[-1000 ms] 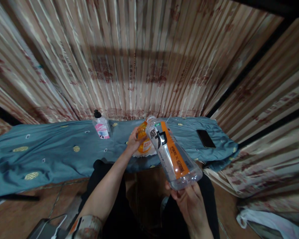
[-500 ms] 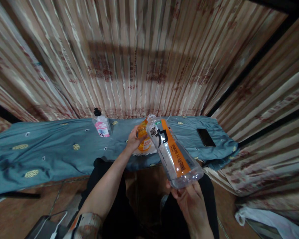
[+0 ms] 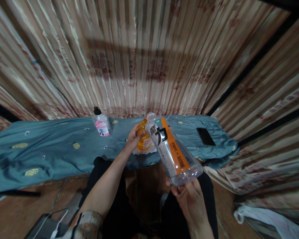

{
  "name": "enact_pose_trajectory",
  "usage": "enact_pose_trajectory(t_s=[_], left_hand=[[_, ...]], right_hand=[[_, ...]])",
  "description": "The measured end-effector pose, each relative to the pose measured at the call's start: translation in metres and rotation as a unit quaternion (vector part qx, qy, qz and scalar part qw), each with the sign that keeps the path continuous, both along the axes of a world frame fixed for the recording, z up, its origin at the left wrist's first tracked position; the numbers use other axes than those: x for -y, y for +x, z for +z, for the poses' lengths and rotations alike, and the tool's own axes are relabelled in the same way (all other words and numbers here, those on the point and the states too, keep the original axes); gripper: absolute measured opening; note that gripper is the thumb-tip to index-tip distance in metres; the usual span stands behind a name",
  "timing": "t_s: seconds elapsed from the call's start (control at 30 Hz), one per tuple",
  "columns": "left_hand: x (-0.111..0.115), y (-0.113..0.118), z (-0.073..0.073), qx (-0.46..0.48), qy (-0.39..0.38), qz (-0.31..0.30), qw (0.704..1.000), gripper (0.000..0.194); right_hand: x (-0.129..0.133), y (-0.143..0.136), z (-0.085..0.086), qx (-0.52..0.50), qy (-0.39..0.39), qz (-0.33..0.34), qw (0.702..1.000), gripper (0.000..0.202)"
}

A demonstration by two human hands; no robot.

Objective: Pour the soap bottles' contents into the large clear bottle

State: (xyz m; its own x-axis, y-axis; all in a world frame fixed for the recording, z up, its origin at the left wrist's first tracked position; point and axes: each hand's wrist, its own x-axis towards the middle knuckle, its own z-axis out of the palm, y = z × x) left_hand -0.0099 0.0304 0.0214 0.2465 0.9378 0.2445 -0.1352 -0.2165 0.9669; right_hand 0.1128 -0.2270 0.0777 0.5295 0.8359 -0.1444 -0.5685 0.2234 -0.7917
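Note:
Tilted across the middle is a clear plastic bottle (image 3: 173, 149) with an orange and black label. Its base rests in the fingers of my right hand (image 3: 190, 200), and its uncapped mouth points up and left. Behind that mouth stands an orange bottle (image 3: 144, 143) on a white cloth (image 3: 142, 153). My left hand (image 3: 133, 136) is wrapped round its left side. The clear bottle hides the top right of the orange one, so whether their mouths touch I cannot tell. A clear pump bottle (image 3: 102, 126) with a pink label and black top stands further left.
A blue-green cloth with yellow patterns (image 3: 57, 146) covers the narrow bench before my knees. A black phone (image 3: 205, 136) lies on its right part. Striped curtains (image 3: 144, 59) hang behind and at both sides. At lower left sits a dark box with a white cable (image 3: 58, 225).
Hardly anything differs. The clear bottle's base has risen very slightly with my right hand, while my left hand keeps its hold on the orange bottle.

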Motion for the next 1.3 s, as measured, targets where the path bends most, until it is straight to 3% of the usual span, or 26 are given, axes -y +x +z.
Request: enact_pose_trajectory(t_s=[0.3, 0.7, 1.3], left_hand=[[0.005, 0.001, 0.007, 0.001, 0.027, 0.005, 1.0, 0.059], [0.002, -0.002, 0.003, -0.009, 0.026, -0.01, 1.0, 0.067], [-0.003, -0.001, -0.005, -0.029, 0.02, 0.002, 0.999, 0.059]], right_hand=[[0.0, 0.0, 0.005, 0.002, -0.005, 0.019, 1.0, 0.039], [0.0, -0.001, 0.005, 0.005, 0.021, 0.033, 0.999, 0.033], [0.0, -0.002, 0.008, 0.021, 0.03, 0.034, 0.999, 0.029]])
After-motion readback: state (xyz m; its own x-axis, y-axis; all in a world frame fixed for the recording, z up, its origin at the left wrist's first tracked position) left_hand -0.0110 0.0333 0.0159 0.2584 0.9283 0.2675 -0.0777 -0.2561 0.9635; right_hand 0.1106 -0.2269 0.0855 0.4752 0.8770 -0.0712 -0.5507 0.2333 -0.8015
